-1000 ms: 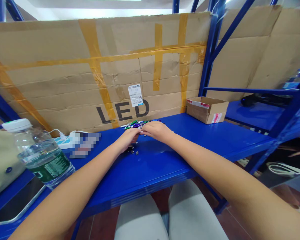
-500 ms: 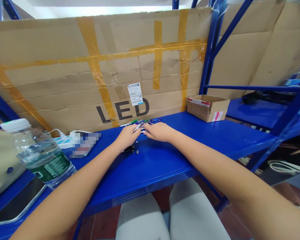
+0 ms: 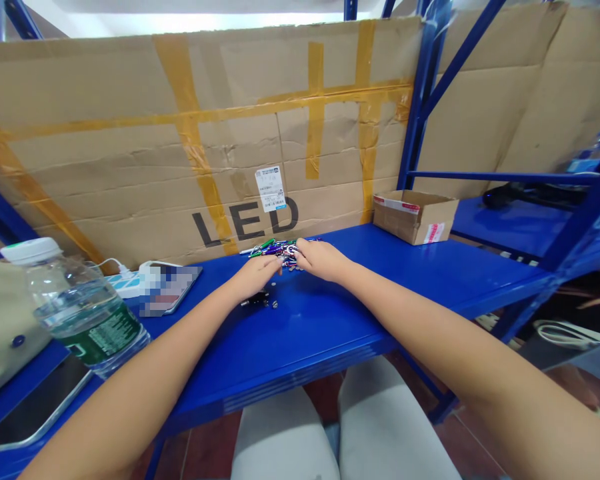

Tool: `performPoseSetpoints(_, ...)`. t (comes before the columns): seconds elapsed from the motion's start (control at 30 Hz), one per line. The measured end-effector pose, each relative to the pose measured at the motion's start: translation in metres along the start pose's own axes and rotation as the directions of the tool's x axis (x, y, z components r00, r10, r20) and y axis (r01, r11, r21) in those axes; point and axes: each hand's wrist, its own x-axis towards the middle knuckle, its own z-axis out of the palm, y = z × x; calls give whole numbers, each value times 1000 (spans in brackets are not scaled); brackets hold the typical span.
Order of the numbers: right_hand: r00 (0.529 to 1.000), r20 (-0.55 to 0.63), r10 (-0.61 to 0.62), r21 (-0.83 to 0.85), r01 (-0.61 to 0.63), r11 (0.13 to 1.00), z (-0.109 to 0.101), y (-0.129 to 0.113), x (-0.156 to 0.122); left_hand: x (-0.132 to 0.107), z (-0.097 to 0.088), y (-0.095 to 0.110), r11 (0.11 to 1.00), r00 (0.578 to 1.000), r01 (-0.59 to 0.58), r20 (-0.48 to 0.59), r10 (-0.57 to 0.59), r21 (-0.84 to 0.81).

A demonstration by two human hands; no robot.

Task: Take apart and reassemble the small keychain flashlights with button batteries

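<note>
"What lay under your hands?"

"A tangle of small coloured carabiner clips (image 3: 280,251) on the blue steel shelf (image 3: 430,280), too knotted to count. They looked light, stiff and slippery; one clip's loop offered the best hold."

"Your fingers?"

"Your left hand (image 3: 256,276) sat just beside the tangle, fingers together. Your right hand (image 3: 323,260) touched it, fingers together. I couldn't tell whether either pinched."

Left hand (image 3: 255,277) and right hand (image 3: 321,260) now farther apart, right fingertips (image 3: 299,247) higher on the carabiner pile (image 3: 276,250)
</note>
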Motion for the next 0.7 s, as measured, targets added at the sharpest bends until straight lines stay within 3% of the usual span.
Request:
performPoseSetpoints(0.2, 1000, 11, -5, 22, 5, 1000, -4, -8, -1, -2, 4, 5, 994, 999, -37, 21, 40, -100)
performPoseSetpoints(0.37, 1000, 8, 26, -1, -26, 1000, -4, -9, -1, -3, 10, 9, 948, 999, 26, 43, -13, -316)
performPoseSetpoints(0.57, 1000, 3, 1, -40, -1, 999, -1, -6, 0, 0, 18, 6, 891, 998, 53, -2, -61, -451)
performPoseSetpoints(0.7, 1000, 22, -17, -20, 17, 1000, 3, 1, 2, 9, 12, -7, 934, 998, 57, 1, -61, -354)
